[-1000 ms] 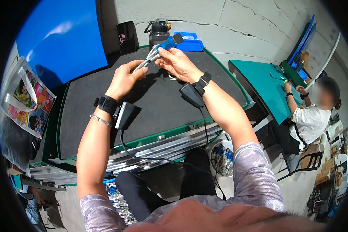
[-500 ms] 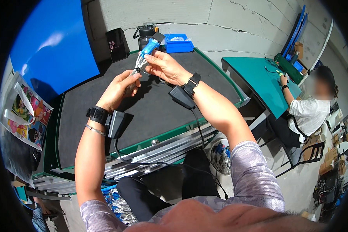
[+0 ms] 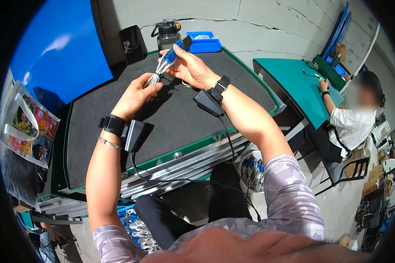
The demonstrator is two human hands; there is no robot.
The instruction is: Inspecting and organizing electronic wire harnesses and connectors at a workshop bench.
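Above the dark mat I hold a bundled cable (image 3: 163, 68), its silvery strands gathered together and its blue plug with a black end pointing up and to the right. My left hand (image 3: 138, 94) is closed on the lower end of the bundle, thumb against fingers. My right hand (image 3: 192, 70) grips the blue plug from the right, with its thumb along it. A dark tie shows around the strands between the two hands. The fingertips underneath are partly hidden.
A dark-lidded bottle (image 3: 167, 35), a blue bin (image 3: 205, 45) and a phone-like black slab (image 3: 133, 45) stand at the back of the green-edged table (image 3: 118, 131). A white bucket (image 3: 245, 186) of similar cables is below. Black cords hang from my wrist devices. A person (image 3: 351, 118) sits right.
The bundle and my right hand have shifted slightly right. My right thumb now lies higher, over the blue plug, and my left hand grips the strands' lower end. The view has moved slightly.
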